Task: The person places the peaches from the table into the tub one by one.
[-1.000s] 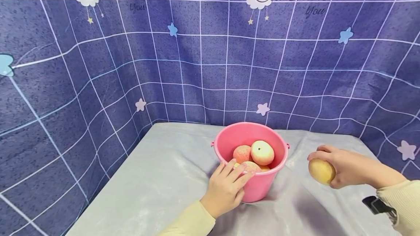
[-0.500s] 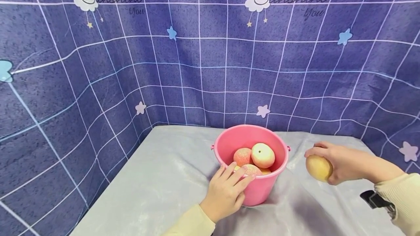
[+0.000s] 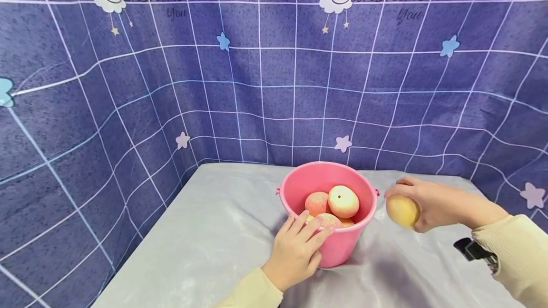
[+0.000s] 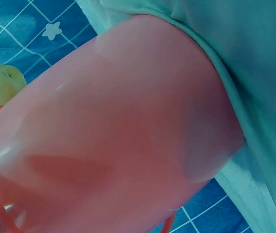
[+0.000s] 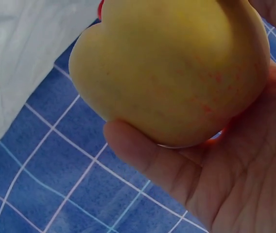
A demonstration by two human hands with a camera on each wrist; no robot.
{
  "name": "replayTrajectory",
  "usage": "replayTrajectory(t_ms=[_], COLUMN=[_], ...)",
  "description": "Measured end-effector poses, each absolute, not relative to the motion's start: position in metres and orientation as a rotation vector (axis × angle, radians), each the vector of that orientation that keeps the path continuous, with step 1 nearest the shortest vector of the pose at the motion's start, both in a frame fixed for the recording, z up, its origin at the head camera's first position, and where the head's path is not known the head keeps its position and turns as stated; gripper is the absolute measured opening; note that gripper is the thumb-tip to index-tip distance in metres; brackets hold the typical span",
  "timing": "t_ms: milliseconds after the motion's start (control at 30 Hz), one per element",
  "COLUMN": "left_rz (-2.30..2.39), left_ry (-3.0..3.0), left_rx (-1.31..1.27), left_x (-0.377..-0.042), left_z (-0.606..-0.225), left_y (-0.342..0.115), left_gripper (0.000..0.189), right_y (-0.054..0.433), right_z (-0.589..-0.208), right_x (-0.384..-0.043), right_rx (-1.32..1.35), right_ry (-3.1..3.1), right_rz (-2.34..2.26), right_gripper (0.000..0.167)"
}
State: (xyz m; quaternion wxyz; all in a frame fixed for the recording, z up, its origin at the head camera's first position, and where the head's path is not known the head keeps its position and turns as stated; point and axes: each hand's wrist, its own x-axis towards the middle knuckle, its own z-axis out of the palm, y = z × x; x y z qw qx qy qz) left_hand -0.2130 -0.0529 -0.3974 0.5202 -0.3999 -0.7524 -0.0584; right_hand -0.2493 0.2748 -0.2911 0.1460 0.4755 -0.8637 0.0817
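A pink bucket point(image 3: 338, 246) stands on the grey cloth, holding several fruits. Among them are a pale apple-like fruit point(image 3: 343, 201) with a dark spot and a reddish one point(image 3: 317, 203). My left hand point(image 3: 295, 251) grips the bucket's near rim, fingers over the edge; the left wrist view mostly shows the bucket's outer wall point(image 4: 113, 121). To the right of the bucket, my right hand point(image 3: 441, 203) holds a yellow fruit point(image 3: 402, 211) above the cloth. Close up, this fruit point(image 5: 167, 73) is lobed with red specks, and my thumb point(image 5: 147, 155) presses its underside.
Grey cloth point(image 3: 205, 232) covers the table under the bucket. Behind and at the left hangs a blue grid-patterned curtain point(image 3: 239, 94) with stars and clouds. A small side knob point(image 3: 377, 192) sticks out from the bucket's rim towards my right hand. A dark strap point(image 3: 473, 250) hangs at my right wrist.
My right hand has moved left and slightly up with the yellow fruit, closer to the bucket. My left hand stays on the rim, and the bucket stands in the same place.
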Motion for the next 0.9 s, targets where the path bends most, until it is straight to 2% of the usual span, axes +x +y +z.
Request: replayTrajectory(t_ms=[667, 900], left_rz=[-0.132, -0.133], left_ry=[-1.785, -1.788], left_rx=[-0.950, -0.943], left_x=[-0.216, -0.216], left_z=[-0.395, -0.396], left_y=[-0.050, -0.052], left_gripper=[0.038, 0.039], right_y=[0.258, 0.247], right_z=[-0.272, -0.259], right_x=[-0.255, -0.259], right_rx=[1.387, 1.289], right_ry=[-2.678, -2.969], right_rz=[0.222, 0.179], right_gripper=[0.069, 0.064])
